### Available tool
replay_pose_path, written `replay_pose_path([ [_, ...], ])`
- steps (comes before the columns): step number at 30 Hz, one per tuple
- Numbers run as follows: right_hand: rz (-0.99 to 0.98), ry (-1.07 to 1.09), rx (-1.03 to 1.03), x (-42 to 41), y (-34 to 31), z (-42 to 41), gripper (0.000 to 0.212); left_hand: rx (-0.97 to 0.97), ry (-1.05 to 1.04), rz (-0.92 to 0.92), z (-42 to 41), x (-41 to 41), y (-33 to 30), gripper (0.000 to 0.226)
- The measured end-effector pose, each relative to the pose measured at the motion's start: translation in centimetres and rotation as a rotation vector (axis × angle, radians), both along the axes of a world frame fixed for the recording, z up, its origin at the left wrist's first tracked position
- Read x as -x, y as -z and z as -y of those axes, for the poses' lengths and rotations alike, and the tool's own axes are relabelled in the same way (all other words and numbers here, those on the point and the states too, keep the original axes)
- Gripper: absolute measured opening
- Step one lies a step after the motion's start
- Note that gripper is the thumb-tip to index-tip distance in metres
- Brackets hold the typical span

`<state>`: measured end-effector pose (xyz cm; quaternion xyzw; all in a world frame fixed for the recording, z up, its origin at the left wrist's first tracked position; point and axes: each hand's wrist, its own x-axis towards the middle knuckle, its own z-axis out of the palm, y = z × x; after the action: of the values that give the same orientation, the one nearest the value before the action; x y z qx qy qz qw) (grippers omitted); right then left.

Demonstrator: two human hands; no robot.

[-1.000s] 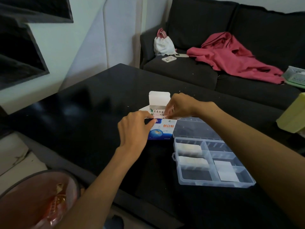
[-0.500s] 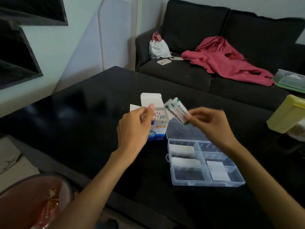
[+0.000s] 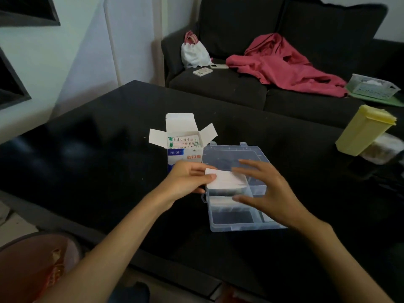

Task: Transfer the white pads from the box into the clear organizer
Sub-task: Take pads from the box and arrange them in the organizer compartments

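- While the left hand (image 3: 188, 180) pinches the near-left edge of a stack of white pads (image 3: 226, 179), thumb on top and fingers curled beneath, the stack hangs just above the far-left compartment of the clear organizer (image 3: 240, 224).
- Spread beside the stack's right end, the right hand (image 3: 267, 193) has its fingers straight and apart and holds nothing; whether its fingertips touch the pads I cannot tell, since that hand is blurred.
- Judging by their thin, flat look, the pads are light, soft and apt to fan apart, so a pinch across the whole stack near one short edge seems the safest hold.
- Behind the left hand stands the box (image 3: 184, 149), flaps open, with more printed packets showing inside.
- Both sit on a black table (image 3: 87, 160); a yellow container (image 3: 363, 130) stands well apart at the right.
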<state>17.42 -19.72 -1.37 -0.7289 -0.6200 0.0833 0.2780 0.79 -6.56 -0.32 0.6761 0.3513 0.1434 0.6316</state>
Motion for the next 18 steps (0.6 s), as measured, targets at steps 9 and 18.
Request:
replay_pose_path([
  [9, -0.575, 0.206, -0.006, -0.7, 1.2, -0.6, 0.02, -0.351, 0.058, 0.025, 0.4, -1.2, 1.9, 0.021],
  [18, -0.142, 0.158, 0.087, -0.6, 2.0, -1.1, 0.019, -0.952, 0.167, -0.304, 0.8, -1.3, 2.8, 0.024],
])
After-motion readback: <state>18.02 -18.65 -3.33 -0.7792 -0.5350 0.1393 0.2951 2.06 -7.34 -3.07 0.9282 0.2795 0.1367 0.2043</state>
